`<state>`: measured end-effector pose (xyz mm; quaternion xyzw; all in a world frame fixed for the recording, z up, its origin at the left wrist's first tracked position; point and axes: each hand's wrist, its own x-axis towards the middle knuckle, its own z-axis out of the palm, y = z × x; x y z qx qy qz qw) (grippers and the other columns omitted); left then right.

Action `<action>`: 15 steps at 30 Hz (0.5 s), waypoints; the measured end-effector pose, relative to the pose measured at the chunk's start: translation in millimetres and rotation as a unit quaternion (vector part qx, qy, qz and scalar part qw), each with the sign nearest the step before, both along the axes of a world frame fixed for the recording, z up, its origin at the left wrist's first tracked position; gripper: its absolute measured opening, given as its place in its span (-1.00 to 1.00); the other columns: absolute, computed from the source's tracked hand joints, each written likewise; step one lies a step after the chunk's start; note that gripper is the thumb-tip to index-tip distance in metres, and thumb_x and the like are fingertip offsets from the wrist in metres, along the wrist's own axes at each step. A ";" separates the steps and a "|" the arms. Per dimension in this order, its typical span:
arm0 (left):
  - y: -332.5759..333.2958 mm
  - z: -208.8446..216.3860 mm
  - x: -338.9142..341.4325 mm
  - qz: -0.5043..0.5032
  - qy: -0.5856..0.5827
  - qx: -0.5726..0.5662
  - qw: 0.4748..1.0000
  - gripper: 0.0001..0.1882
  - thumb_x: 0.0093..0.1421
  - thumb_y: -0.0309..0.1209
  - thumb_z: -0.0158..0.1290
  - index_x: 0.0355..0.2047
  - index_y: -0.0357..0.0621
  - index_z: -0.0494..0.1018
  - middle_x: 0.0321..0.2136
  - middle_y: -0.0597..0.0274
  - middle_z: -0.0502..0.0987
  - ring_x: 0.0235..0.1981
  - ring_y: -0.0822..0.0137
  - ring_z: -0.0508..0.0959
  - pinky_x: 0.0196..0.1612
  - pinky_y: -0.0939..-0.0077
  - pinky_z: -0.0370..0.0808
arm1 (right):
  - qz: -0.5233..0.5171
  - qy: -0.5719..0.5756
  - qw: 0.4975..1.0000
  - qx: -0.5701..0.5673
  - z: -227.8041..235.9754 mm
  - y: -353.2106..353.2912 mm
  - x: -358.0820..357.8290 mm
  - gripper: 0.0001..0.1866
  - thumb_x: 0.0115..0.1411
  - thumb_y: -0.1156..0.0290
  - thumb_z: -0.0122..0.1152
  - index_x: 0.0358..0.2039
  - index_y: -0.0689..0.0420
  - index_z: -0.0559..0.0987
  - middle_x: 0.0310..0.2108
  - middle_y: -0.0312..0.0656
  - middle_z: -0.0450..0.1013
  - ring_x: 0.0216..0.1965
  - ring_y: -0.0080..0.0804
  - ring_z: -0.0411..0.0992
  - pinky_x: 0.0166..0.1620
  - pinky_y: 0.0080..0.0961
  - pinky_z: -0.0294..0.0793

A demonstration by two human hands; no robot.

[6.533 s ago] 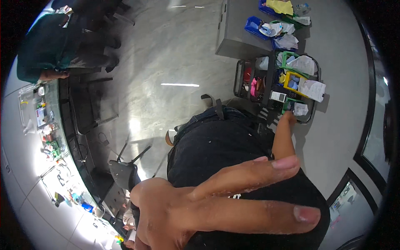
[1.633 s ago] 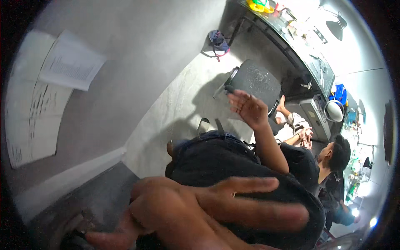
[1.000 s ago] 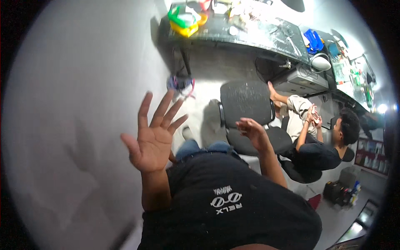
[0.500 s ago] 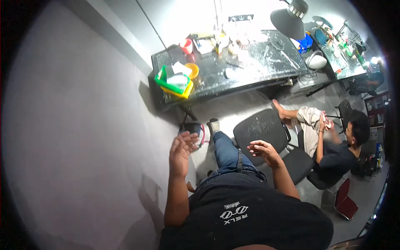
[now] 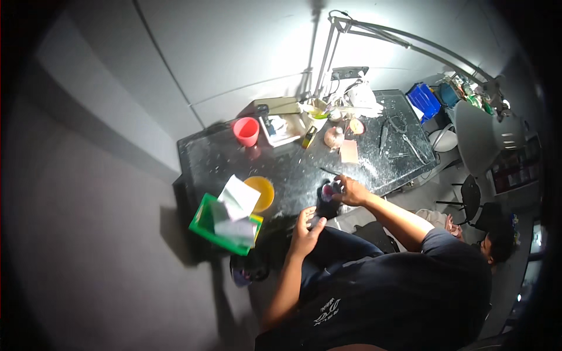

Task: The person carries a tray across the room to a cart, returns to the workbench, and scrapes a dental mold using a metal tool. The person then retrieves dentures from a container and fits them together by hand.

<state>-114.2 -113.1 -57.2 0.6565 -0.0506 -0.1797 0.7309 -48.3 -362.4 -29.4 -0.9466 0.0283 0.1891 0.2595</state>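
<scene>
Near the front edge of the black table [image 5: 287,181], my right hand [image 5: 352,192] reaches out with its fingers curved round the right side of a small round dark container [image 5: 327,192]. Something purplish shows in its middle; what exactly it is, I cannot make out. A thin dark stick [image 5: 329,171] lies just beyond these fingers. My left hand [image 5: 304,235] hovers by the table edge, fingers apart and holding nothing. To its left are an orange round dish [image 5: 259,194] and a green basket [image 5: 202,225] with white paper [image 5: 239,198] on it.
Farther back stand a red cup [image 5: 246,132], a white tray [image 5: 282,130], a round pinkish bottle [image 5: 334,138] and a pink sheet [image 5: 349,152]. Metal tools [image 5: 383,137] lie at the right. A lamp [image 5: 481,137] overhangs that side; another person [image 5: 497,243] sits at right.
I have come closer to the table, bending toward it. My right hand has gone forward to the small round container, and my left hand has come to the table's edge.
</scene>
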 end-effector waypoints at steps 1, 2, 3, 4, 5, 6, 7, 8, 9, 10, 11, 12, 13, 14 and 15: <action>-10.9 -9.6 11.2 -0.003 -0.076 0.071 0.995 -0.38 0.20 -0.28 0.24 0.19 -0.22 0.29 0.09 0.02 0.45 0.09 0.13 0.47 0.16 0.24 0.38 | -0.008 0.013 1.000 -0.007 2.2 4.7 5.8 -0.25 0.00 0.11 0.44 0.12 0.25 0.42 -0.08 0.12 0.53 -0.05 -0.05 0.54 0.01 -0.25 0.52; -22.8 -16.4 22.9 0.002 -0.120 0.072 0.990 -0.33 0.15 -0.27 0.29 0.20 -0.21 0.30 0.10 -0.06 0.43 0.09 0.05 0.47 0.16 0.22 0.39 | -0.008 0.018 1.000 0.018 -5.7 2.4 8.9 -0.30 0.00 0.12 0.43 0.08 0.26 0.45 -0.11 0.10 0.55 -0.07 -0.06 0.54 0.00 -0.25 0.52; -32.9 -25.2 33.2 -0.010 -0.165 0.084 0.983 -0.26 0.10 -0.31 0.32 0.23 -0.23 0.25 0.16 -0.11 0.37 0.11 0.01 0.45 0.17 0.19 0.38 | -0.006 0.022 0.999 0.042 -16.5 -2.6 13.2 -0.34 0.01 0.12 0.42 0.04 0.27 0.49 -0.14 0.09 0.56 -0.09 -0.06 0.55 -0.01 -0.24 0.52; -42.4 -35.1 40.8 -0.014 -0.200 0.083 0.976 -0.22 0.08 -0.34 0.33 0.26 -0.24 0.22 0.19 -0.13 0.33 0.13 -0.02 0.43 0.18 0.17 0.37 | -0.001 -0.021 0.998 0.058 -18.1 -1.7 12.4 -0.44 0.02 0.17 0.40 -0.04 0.27 0.54 -0.17 0.04 0.58 -0.10 -0.10 0.56 -0.03 -0.26 0.53; -48.0 -46.0 47.5 -0.017 -0.234 0.085 0.968 -0.17 0.05 -0.36 0.34 0.28 -0.24 0.19 0.22 -0.15 0.30 0.15 -0.04 0.41 0.19 0.16 0.37 | -0.001 -0.027 0.997 0.078 -18.7 -2.3 15.3 -0.53 0.02 0.23 0.38 -0.13 0.28 0.58 -0.25 0.05 0.59 -0.20 -0.14 0.59 -0.11 -0.28 0.55; -54.4 -44.9 50.2 -0.013 -0.312 0.193 0.930 -0.09 0.03 -0.38 0.35 0.32 -0.26 0.12 0.25 -0.18 0.26 0.15 -0.09 0.40 0.19 0.13 0.36 | 0.005 -0.028 0.995 0.093 -17.1 -6.6 15.5 -0.57 0.03 0.24 0.37 -0.16 0.27 0.59 -0.27 0.03 0.60 -0.22 -0.17 0.59 -0.12 -0.29 0.55; -59.6 -38.0 50.4 -0.006 -0.331 0.191 0.924 -0.13 0.06 -0.40 0.32 0.33 -0.26 0.13 0.20 -0.18 0.32 0.11 -0.12 0.44 0.16 0.13 0.39 | 0.013 -0.030 0.993 0.111 -16.4 -10.6 15.5 -0.61 0.05 0.26 0.36 -0.18 0.26 0.60 -0.29 0.01 0.60 -0.23 -0.20 0.59 -0.13 -0.31 0.55; -61.1 -44.0 49.8 -0.006 -0.286 0.170 0.943 -0.16 0.08 -0.43 0.29 0.32 -0.26 0.13 0.16 -0.20 0.36 0.12 -0.15 0.42 0.16 0.12 0.39 | 0.028 -0.016 0.991 0.128 -12.1 -9.7 18.1 -0.65 0.07 0.27 0.35 -0.21 0.26 0.61 -0.33 -0.01 0.61 -0.27 -0.23 0.59 -0.14 -0.33 0.55; -61.0 -49.4 47.5 -0.008 -0.242 0.148 0.959 -0.19 0.10 -0.45 0.25 0.32 -0.26 0.14 0.12 -0.21 0.40 0.13 -0.19 0.41 0.16 0.11 0.38 | 0.039 -0.021 0.991 0.125 -14.6 -12.1 19.0 -0.69 0.08 0.31 0.35 -0.23 0.25 0.62 -0.36 -0.06 0.61 -0.31 -0.30 0.58 -0.17 -0.36 0.54; -59.9 -46.0 46.8 -0.009 -0.248 0.176 0.953 -0.21 0.11 -0.46 0.24 0.32 -0.26 0.14 0.08 -0.20 0.43 0.10 -0.18 0.43 0.13 0.11 0.40 | 0.031 -0.013 0.986 0.163 -15.9 -15.3 18.2 -0.73 0.08 0.36 0.35 -0.25 0.25 0.62 -0.37 -0.10 0.61 -0.33 -0.37 0.57 -0.19 -0.39 0.53; -58.6 -43.7 47.5 -0.007 -0.254 0.208 0.945 -0.23 0.12 -0.47 0.23 0.32 -0.26 0.15 0.04 -0.20 0.46 0.07 -0.18 0.45 0.11 0.11 0.41 | 0.028 -0.006 0.979 0.204 -22.1 -18.8 18.4 -0.76 0.07 0.41 0.35 -0.26 0.25 0.62 -0.39 -0.15 0.61 -0.35 -0.44 0.55 -0.21 -0.42 0.53; -58.4 -45.5 44.2 0.004 -0.273 0.217 0.937 -0.23 0.13 -0.47 0.22 0.32 -0.24 0.15 0.04 -0.19 0.46 0.07 -0.19 0.45 0.12 0.11 0.40 | 0.003 0.019 0.957 0.289 -30.0 -18.6 17.1 -0.80 0.05 0.50 0.35 -0.29 0.26 0.62 -0.43 -0.25 0.58 -0.37 -0.57 0.51 -0.25 -0.51 0.51; -56.2 -44.7 45.2 -0.001 -0.291 0.228 0.929 -0.23 0.12 -0.45 0.23 0.32 -0.23 0.17 0.05 -0.18 0.46 0.07 -0.17 0.45 0.13 0.10 0.39 | -0.003 0.010 0.951 0.310 -33.7 -18.7 14.1 -0.83 0.04 0.54 0.35 -0.32 0.28 0.62 -0.46 -0.29 0.56 -0.41 -0.63 0.48 -0.29 -0.57 0.49; -57.5 -43.7 46.2 -0.003 -0.320 0.234 0.918 -0.24 0.09 -0.46 0.26 0.30 -0.22 0.22 0.03 -0.15 0.48 0.04 -0.12 0.48 0.11 0.14 0.42 | 0.011 -0.012 0.944 0.329 -47.4 -24.5 13.0 -0.84 0.04 0.54 0.35 -0.34 0.28 0.62 -0.48 -0.30 0.55 -0.42 -0.63 0.47 -0.30 -0.58 0.48; -59.6 -38.0 45.8 -0.005 -0.347 0.243 0.906 -0.24 0.06 -0.47 0.29 0.28 -0.21 0.27 0.02 -0.13 0.50 0.02 -0.08 0.51 0.08 0.17 0.45 | 0.027 -0.032 0.935 0.353 -50.7 -24.3 13.3 -0.85 0.03 0.54 0.35 -0.35 0.28 0.61 -0.49 -0.31 0.54 -0.43 -0.64 0.46 -0.31 -0.58 0.48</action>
